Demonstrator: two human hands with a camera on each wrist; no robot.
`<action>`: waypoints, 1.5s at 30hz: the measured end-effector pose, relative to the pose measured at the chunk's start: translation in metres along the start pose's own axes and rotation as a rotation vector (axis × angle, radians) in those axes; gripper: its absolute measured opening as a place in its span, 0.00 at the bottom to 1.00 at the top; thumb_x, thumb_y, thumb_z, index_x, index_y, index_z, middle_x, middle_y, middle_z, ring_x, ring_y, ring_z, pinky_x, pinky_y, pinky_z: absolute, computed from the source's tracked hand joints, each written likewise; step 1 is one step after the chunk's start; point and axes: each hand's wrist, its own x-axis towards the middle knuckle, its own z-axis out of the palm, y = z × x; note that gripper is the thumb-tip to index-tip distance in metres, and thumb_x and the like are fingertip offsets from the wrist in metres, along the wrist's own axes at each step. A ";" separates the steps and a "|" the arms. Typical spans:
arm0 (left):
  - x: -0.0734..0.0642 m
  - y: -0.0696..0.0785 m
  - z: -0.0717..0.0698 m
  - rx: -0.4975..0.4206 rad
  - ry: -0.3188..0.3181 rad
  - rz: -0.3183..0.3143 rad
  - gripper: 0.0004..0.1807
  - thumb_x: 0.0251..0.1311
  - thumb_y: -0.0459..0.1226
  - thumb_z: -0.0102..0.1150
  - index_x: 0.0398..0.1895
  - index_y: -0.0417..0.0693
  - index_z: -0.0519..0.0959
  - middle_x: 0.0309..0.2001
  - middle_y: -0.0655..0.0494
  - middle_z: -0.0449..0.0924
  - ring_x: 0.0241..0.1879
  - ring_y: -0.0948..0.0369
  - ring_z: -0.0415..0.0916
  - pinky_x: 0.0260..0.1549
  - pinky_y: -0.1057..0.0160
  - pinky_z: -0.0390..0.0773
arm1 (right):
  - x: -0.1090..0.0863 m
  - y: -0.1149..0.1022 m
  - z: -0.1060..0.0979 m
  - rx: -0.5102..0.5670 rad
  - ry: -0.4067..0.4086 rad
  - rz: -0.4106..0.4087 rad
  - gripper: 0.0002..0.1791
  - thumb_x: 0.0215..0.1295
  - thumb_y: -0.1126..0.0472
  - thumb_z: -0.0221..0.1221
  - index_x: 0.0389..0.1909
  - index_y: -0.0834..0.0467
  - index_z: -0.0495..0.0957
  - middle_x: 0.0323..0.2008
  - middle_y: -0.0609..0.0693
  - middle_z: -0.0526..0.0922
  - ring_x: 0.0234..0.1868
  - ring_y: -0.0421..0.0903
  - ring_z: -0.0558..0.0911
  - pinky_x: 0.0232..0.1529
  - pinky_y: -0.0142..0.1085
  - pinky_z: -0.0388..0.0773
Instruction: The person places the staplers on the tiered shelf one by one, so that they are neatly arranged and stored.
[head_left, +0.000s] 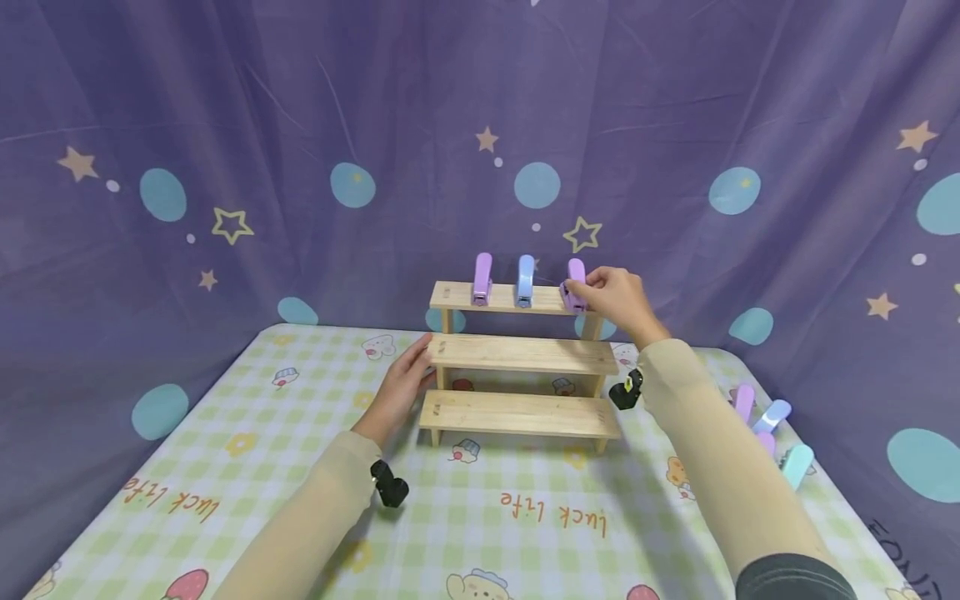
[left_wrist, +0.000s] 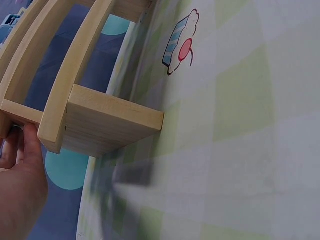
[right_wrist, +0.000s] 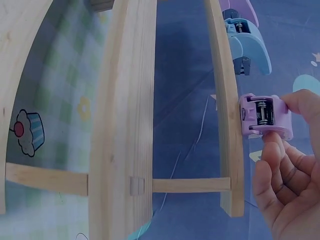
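Observation:
A three-tier wooden rack (head_left: 517, 353) stands on the table. My left hand (head_left: 405, 385) holds it by the left end of the middle tier, with fingertips against the wooden upright in the left wrist view. On the top tier, my right hand (head_left: 618, 300) pinches a purple stapler (head_left: 576, 272) near the right end; thumb and fingers grip its sides in the right wrist view, and its base is at the board. A blue stapler (head_left: 525, 279) stands mid-tier and another purple stapler (head_left: 482, 277) stands to its left, both upright.
At the table's right edge lie a teal stapler (head_left: 797, 464), a light blue stapler (head_left: 772, 414) and two purple ones. A checked cloth (head_left: 300, 467) covers the table. Behind the rack hangs a purple curtain (head_left: 435, 100) with stars and dots.

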 end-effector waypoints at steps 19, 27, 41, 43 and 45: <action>0.001 0.000 0.000 -0.020 0.004 -0.001 0.28 0.81 0.38 0.40 0.80 0.48 0.54 0.77 0.47 0.53 0.72 0.50 0.60 0.70 0.54 0.66 | 0.005 -0.003 0.005 0.063 -0.044 0.049 0.31 0.65 0.36 0.62 0.44 0.63 0.83 0.37 0.57 0.86 0.34 0.52 0.85 0.43 0.45 0.83; 0.001 -0.001 0.000 -0.023 0.005 0.009 0.28 0.81 0.40 0.40 0.80 0.49 0.55 0.76 0.45 0.56 0.72 0.49 0.60 0.71 0.50 0.64 | -0.004 0.002 -0.003 0.022 -0.074 0.041 0.33 0.66 0.32 0.57 0.48 0.59 0.81 0.40 0.55 0.85 0.41 0.53 0.83 0.46 0.48 0.81; -0.002 0.002 0.001 -0.027 0.002 -0.008 0.28 0.81 0.38 0.40 0.80 0.47 0.53 0.76 0.44 0.55 0.71 0.49 0.60 0.69 0.56 0.67 | -0.032 0.031 -0.031 -0.090 -0.117 0.016 0.34 0.70 0.33 0.52 0.52 0.61 0.80 0.39 0.57 0.84 0.34 0.49 0.83 0.37 0.45 0.82; -0.002 0.002 0.000 -0.024 0.001 -0.009 0.28 0.81 0.38 0.40 0.80 0.46 0.53 0.76 0.44 0.55 0.71 0.48 0.61 0.69 0.56 0.67 | -0.036 0.036 -0.036 -0.096 -0.122 0.022 0.34 0.70 0.32 0.52 0.52 0.61 0.80 0.38 0.57 0.85 0.35 0.50 0.83 0.37 0.45 0.82; -0.001 0.003 0.000 -0.020 0.004 -0.008 0.28 0.81 0.38 0.40 0.80 0.47 0.53 0.76 0.45 0.56 0.71 0.49 0.61 0.69 0.57 0.67 | -0.041 0.042 -0.042 -0.104 -0.126 0.025 0.34 0.70 0.32 0.52 0.52 0.60 0.80 0.37 0.55 0.85 0.36 0.51 0.83 0.37 0.45 0.82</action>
